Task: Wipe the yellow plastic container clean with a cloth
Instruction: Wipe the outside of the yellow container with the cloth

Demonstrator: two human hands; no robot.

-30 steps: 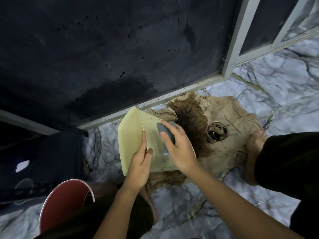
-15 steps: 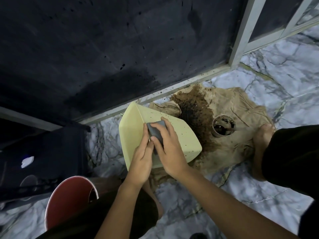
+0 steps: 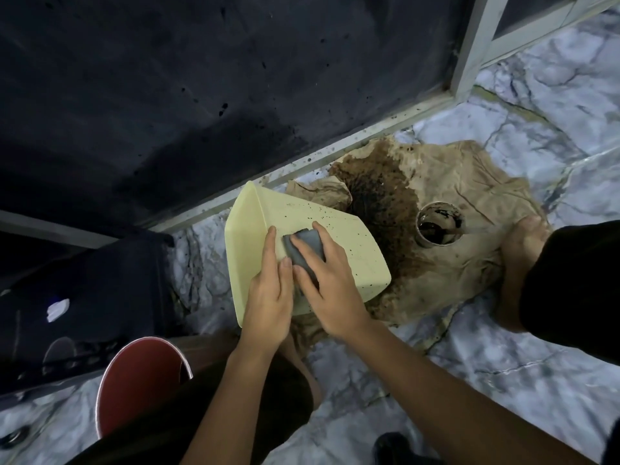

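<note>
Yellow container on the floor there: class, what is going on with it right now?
A person crouching on the marble floor is wiping the yellow container. The left hand steadies its rim, while the right hand presses a grey cloth against its side. Dark specks still dot the surface beyond the cloth, so cleaning is unfinished. Behind it lies a stained brown cloth with a small dirty cup; a red bucket stands nearby.

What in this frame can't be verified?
- Head view: container face under the cloth and both hands is covered, so its cleanliness is unknown.
- Right hand hides most of the cloth.
- Container's underside faces away.
- Red bucket is partly behind the knee.
</note>
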